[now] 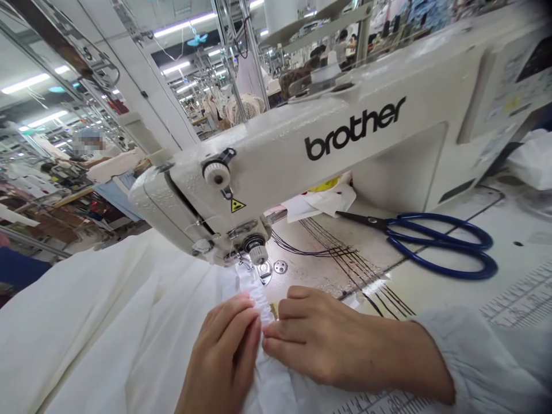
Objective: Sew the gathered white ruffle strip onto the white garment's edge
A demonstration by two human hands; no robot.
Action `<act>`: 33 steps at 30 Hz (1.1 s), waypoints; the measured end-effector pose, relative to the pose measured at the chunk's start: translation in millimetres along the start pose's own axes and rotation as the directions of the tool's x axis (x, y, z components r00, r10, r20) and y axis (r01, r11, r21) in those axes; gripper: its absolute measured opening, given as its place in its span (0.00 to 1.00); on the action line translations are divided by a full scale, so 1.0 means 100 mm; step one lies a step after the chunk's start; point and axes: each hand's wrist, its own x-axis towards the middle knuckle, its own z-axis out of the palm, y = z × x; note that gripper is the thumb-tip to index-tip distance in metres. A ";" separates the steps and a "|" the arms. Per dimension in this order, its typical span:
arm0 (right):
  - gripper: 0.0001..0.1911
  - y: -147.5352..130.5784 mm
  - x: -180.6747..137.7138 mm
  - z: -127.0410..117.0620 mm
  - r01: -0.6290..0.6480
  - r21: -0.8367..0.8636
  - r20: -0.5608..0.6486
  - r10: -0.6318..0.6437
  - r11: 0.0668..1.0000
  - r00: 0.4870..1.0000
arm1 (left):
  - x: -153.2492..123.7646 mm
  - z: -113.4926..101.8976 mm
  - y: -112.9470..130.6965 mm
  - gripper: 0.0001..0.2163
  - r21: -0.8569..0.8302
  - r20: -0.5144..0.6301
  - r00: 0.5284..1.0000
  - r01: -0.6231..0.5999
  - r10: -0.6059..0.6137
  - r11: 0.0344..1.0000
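White fabric (142, 322) spreads over the left of the sewing table, and its gathered edge (260, 302) runs up under the needle area of a white sewing machine (276, 149). My left hand (226, 339) rests on the left side of this edge, fingers bent and pressed together on the cloth. From the right, my right hand (310, 333) pinches the same edge with curled fingers. Both hands are just in front of the presser foot (245, 261), fingertips almost meeting. The fingertips of the right hand are partly hidden by cloth.
Scissors with blue handles (440, 241) lie right of the needle, under the machine arm's side. Dark marked lines (357, 264) cross the table, with printed rulers (517, 293) at the right. White cloth scraps (323, 201) lie behind. A person (92, 144) is in the left background.
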 end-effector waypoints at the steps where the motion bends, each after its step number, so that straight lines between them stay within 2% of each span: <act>1: 0.12 0.00 0.00 0.01 0.006 0.000 -0.022 -0.006 1.000 1.000 | -0.01 0.03 -0.02 0.07 -0.003 0.006 1.000 0.017 -0.017 1.000; 5: 0.16 -0.03 -0.02 0.05 0.016 -0.026 -0.180 -0.020 1.000 0.984 | 0.00 0.07 -0.12 0.11 -0.007 0.043 0.998 0.035 -0.035 0.999; 7: 0.15 -0.04 -0.02 0.07 -0.018 -0.033 -0.197 0.011 0.999 0.980 | 0.00 0.06 -0.13 0.10 0.009 0.038 0.999 0.036 -0.036 0.999; 11: 0.13 -0.04 -0.02 0.07 -0.062 0.013 -0.089 0.063 0.998 0.994 | -0.02 0.07 -0.12 0.06 0.028 -0.018 0.998 0.063 -0.063 0.998; 22: 0.10 -0.02 -0.03 -0.04 -0.123 0.078 0.113 0.114 0.989 0.987 | 0.01 0.11 -0.15 0.09 -0.019 0.027 0.998 0.061 -0.061 0.998; 27: 0.08 0.13 0.08 0.11 -0.190 0.079 0.073 0.184 0.979 0.980 | 0.10 0.15 -0.29 0.08 -0.018 0.018 0.994 0.104 -0.103 0.994; 30: 0.06 0.21 0.12 0.20 -0.193 0.083 0.058 0.189 0.978 0.980 | 0.15 0.17 -0.37 0.07 -0.030 0.033 0.990 0.138 -0.137 0.990; 33: 0.04 0.22 0.13 0.21 -0.190 0.093 0.054 0.186 0.977 0.981 | 0.17 0.16 -0.39 0.07 -0.029 0.025 0.993 0.118 -0.117 0.993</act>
